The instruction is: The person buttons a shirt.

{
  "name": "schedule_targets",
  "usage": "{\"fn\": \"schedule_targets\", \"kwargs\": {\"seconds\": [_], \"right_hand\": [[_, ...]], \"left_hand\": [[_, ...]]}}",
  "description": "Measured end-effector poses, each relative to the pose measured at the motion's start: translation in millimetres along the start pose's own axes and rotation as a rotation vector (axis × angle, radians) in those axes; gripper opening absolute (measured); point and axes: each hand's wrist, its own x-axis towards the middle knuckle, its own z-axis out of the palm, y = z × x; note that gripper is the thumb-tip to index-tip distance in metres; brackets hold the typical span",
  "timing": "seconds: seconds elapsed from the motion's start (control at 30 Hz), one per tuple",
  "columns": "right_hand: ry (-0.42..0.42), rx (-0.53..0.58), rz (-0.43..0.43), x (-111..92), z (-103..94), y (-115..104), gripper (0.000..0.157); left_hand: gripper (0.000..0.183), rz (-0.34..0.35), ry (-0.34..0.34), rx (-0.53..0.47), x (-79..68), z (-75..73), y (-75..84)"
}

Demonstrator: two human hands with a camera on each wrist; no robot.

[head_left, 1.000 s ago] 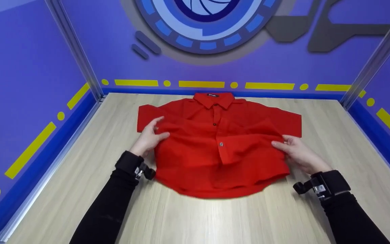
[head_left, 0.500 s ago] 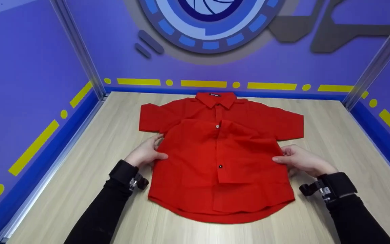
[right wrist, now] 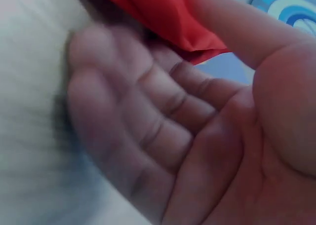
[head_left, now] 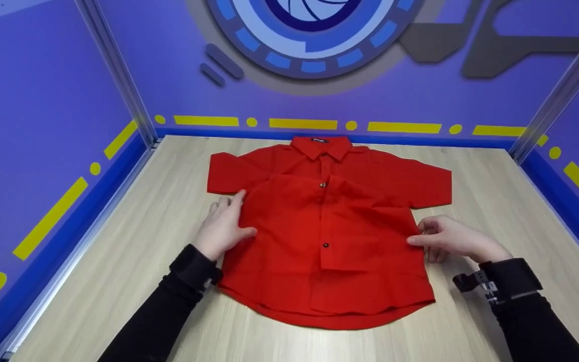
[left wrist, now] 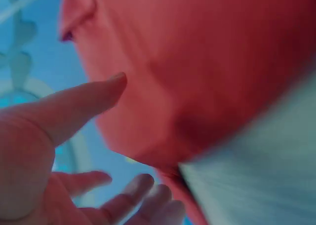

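The left hand (head_left: 221, 229) — thumb and fingers spread — has the red shirt (head_left: 284, 236) just to its right; the right hand (head_left: 453, 240) pinches the shirt's edge on its left.

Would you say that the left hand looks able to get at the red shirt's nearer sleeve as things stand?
Most likely yes: the left hand, which appears to grip nothing, lies just below that sleeve in the head view, and nothing visible stands between them.

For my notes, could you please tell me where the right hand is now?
In the head view, the right hand is right of centre, at the side edge of the red shirt, below a sleeve.
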Motion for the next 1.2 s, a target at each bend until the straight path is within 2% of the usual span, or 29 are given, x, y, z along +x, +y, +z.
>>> {"fn": "schedule_targets", "kwargs": {"seconds": [0.07, 0.1, 0.17, 0.23, 0.3, 0.4, 0.5, 0.6, 0.8, 0.93, 1.07, 1.2], "right_hand": [[0.038, -0.027, 0.000, -0.4, -0.1, -4.1, 0.040], [0.047, -0.034, -0.003, 0.2, 0.1, -5.3, 0.039], [0.042, -0.022, -0.007, 2.3, 1.6, -6.0, 0.037], [0.013, 0.007, -0.011, 4.5, 3.4, -4.3, 0.039], [-0.023, 0.047, -0.012, 7.2, 4.8, 0.3, 0.045], [-0.060, 0.090, -0.003, 10.1, 5.6, 7.0, 0.051], [-0.091, 0.109, -0.005, 11.6, 5.3, 10.9, 0.051], [-0.131, 0.120, -0.027, 10.7, 2.9, 12.6, 0.049], [-0.219, 0.196, -0.053, 6.7, -5.6, 17.4, 0.044], [-0.248, 0.214, -0.075, 6.5, -6.3, 21.4, 0.038], [-0.239, 0.182, -0.083, 6.8, -4.3, 21.6, 0.039], [-0.200, 0.128, -0.053, 6.0, -2.2, 17.8, 0.041]], "left_hand": [[0.074, 0.098, 0.018, 0.009, -6.3, 0.1, 18.4], [0.067, 0.139, -0.006, -0.015, -9.0, 0.7, 28.5], [0.054, 0.199, -0.104, -0.095, -14.6, 3.7, 48.8], [0.050, 0.216, -0.231, -0.177, -19.1, 11.1, 67.0], [0.053, 0.211, -0.342, -0.244, -22.7, 21.6, 81.4], [0.065, 0.191, -0.430, -0.296, -26.5, 38.8, 94.5], [0.072, 0.159, -0.478, -0.354, -28.7, 50.1, 100.3], [0.073, 0.129, -0.524, -0.416, -29.1, 55.3, 102.7], [0.067, 0.033, -0.602, -0.639, -28.0, 54.2, 101.3], [0.066, -0.006, -0.691, -0.750, -28.8, 52.8, 99.3], [0.063, 0.002, -0.758, -0.718, -31.7, 55.7, 98.0], [0.061, 0.052, -0.746, -0.574, -34.2, 58.9, 97.8]]}}
